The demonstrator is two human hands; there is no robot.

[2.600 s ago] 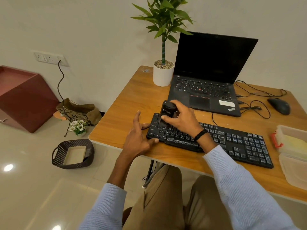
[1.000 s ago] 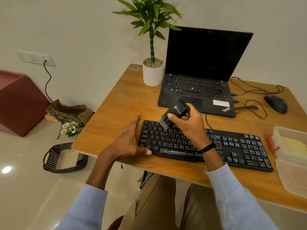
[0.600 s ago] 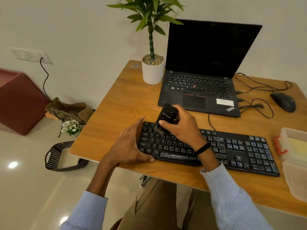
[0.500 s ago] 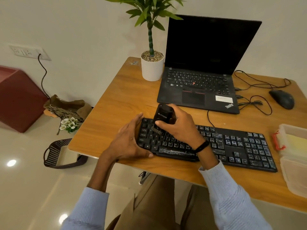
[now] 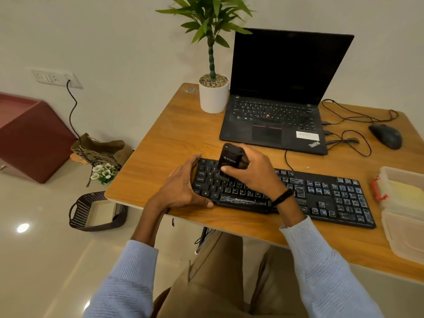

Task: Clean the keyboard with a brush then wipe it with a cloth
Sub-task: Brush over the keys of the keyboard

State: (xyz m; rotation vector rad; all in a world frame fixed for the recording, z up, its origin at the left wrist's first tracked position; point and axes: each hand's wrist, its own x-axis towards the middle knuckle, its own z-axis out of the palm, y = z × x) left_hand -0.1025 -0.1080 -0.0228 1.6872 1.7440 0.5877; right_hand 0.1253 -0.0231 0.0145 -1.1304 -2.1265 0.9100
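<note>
brush (image 5: 230, 158): raised earlier, bristles now down on keyboard (image 5: 321, 196) keys | left hand (image 5: 181, 189): now clasping keyboard's end

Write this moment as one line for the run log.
phase: brushing | right hand: grips brush, bristles on keyboard left keys | left hand: holds keyboard left end | wipe: not yet

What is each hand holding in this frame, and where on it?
The right hand grips the black brush by its body, bristles down on the keyboard. The left hand holds the keyboard's left end.
</note>
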